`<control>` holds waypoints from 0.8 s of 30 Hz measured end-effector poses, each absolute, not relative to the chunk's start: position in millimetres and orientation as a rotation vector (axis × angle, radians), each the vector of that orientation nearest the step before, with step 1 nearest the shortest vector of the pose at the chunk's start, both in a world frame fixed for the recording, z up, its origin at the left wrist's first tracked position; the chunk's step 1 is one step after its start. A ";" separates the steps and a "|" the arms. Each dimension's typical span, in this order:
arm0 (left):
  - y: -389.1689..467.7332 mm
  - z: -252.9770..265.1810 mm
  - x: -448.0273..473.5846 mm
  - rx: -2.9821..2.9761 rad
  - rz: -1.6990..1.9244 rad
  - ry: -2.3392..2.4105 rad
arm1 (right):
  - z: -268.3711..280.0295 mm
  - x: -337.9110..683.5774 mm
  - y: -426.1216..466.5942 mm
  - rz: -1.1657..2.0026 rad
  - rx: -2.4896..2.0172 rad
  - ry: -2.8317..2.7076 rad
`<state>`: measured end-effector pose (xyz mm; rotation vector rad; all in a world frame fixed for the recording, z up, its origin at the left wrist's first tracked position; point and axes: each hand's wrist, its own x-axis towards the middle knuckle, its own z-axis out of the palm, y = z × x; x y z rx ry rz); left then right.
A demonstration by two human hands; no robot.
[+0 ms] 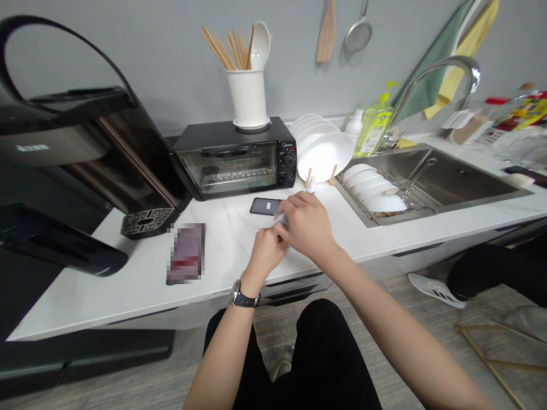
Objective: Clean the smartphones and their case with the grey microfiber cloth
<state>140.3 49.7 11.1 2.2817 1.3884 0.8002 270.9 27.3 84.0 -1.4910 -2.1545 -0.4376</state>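
Over the front part of the counter, my left hand (268, 248) and my right hand (308, 221) meet, with the fingers of both curled closed. A small whitish piece (281, 220) shows at the right hand's fingers, mostly covered, so its kind is unclear. Just beyond my right knuckles a white tip (311, 184) sticks up; I cannot tell whether it belongs to the same thing. Behind my hands a dark phone (261, 205) lies flat on the counter. Another phone-shaped item (187, 254), its surface blurred out, lies to the left.
A toaster oven (239, 162) stands at the back, bearing a white utensil cup (248, 97). Plates (325, 156) lean in a rack beside it. Right is the sink (453, 179) with bowls (370, 185); left, a black drink machine (106, 142). A person's shoe (436, 289) is at right.
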 end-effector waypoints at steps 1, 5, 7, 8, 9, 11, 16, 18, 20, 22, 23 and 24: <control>49.2 10.4 140.1 2.292 0.794 1.403 | 84.3 268.3 27.9 -0.470 -1.347 -2.293; 48.7 9.5 139.1 2.281 0.791 1.414 | 85.8 268.1 31.3 -0.478 -1.206 -2.411; 49.0 10.5 138.4 2.249 0.817 1.386 | 85.8 273.7 32.1 -0.395 -1.514 -2.142; 49.2 11.0 138.1 2.237 0.829 1.377 | 85.7 275.9 32.1 -0.360 -1.637 -2.010; 49.3 11.3 137.8 2.231 0.838 1.372 | 85.4 276.7 31.9 -0.339 -1.692 -1.938; 49.3 11.1 137.4 2.240 0.830 1.375 | 85.0 274.3 31.3 -0.357 -1.583 -2.032; 49.8 8.6 137.7 2.272 0.798 1.400 | 83.4 266.8 30.7 -0.408 -1.195 -2.344; 49.8 7.6 138.6 2.237 0.818 1.379 | 80.5 270.6 29.4 -0.360 -1.431 -2.087; 47.9 5.5 139.6 2.179 0.866 1.336 | 75.7 275.0 26.4 -0.260 -1.596 -1.843; 43.5 1.9 139.6 2.118 0.907 1.276 | 69.8 277.6 22.1 -0.139 -1.515 -1.797; 40.5 -0.2 138.9 2.094 0.908 1.243 | 66.9 278.5 19.7 -0.082 -1.415 -1.805; 37.4 -2.3 137.7 2.070 0.896 1.208 | 64.0 279.8 17.5 -0.027 -1.305 -1.809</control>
